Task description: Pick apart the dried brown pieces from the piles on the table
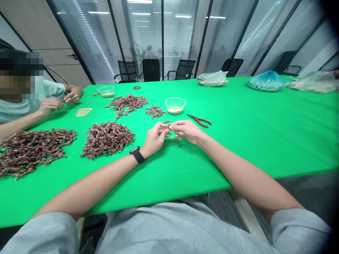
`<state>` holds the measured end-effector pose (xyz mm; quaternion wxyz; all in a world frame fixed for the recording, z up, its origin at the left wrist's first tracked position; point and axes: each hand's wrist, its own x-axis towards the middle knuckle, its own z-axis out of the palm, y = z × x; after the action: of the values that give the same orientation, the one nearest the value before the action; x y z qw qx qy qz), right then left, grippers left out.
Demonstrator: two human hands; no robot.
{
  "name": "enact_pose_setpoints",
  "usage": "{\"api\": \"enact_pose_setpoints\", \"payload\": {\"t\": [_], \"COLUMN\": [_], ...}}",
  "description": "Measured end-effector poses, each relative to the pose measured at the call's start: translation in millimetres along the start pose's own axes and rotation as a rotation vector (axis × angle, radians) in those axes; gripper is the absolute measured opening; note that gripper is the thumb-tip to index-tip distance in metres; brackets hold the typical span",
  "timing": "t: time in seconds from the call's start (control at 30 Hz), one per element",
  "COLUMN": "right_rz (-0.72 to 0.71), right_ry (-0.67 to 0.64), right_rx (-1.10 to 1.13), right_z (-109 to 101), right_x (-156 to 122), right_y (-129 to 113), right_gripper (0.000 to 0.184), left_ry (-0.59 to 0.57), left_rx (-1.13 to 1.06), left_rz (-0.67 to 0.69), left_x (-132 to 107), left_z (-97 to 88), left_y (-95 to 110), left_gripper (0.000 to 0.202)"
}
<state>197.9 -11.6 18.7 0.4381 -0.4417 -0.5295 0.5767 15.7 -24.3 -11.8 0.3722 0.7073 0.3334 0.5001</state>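
My left hand (156, 137), with a black watch on the wrist, and my right hand (186, 130) meet above the green cloth, fingertips pinched together. Between them is a small brown piece (169, 127), mostly hidden by the fingers. Just under my right fingers lie several tiny gold-coloured bits (176, 138). A small loose heap of brown pieces (155, 111) lies beyond my left hand. Behind my fingers stands a clear plastic bowl (175, 105) with pale yellowish bits in its bottom. Red-handled pliers (200, 120) rest on the cloth past my right hand.
Larger heaps of brown pieces (108, 139) spread over the left side of the green table (251, 130). A co-worker's hands (59, 103) work at the left, near another clear bowl (106, 91). Filled plastic bags (265, 82) sit along the far right edge.
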Motion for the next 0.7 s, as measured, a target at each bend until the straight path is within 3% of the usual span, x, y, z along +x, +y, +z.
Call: {"api": "enact_pose_setpoints", "payload": {"t": [0.2,0.5,0.7], "right_rz": [-0.165,-0.234,-0.338], "right_ry": [-0.004,0.029,0.066], "right_rx": [-0.139,-0.169,-0.324], "right_z": [-0.4,4.9,4.8], "right_x": [-2.4,-3.2,-1.2], "right_y": [-2.3,-2.2,-0.3], "right_gripper": [0.035,0.035,0.033], "left_ry": [0.02,0.06,0.058], "left_rx": [-0.047,-0.082,-0.151], "left_rz": [-0.032,-0.043,-0.072], "left_x": [-0.1,0.7,1.2], "left_z": [1.5,2.8,3.4], "left_y": [1.1,-0.5,-1.6], "left_gripper": [0.029,0.031,0.033]}}
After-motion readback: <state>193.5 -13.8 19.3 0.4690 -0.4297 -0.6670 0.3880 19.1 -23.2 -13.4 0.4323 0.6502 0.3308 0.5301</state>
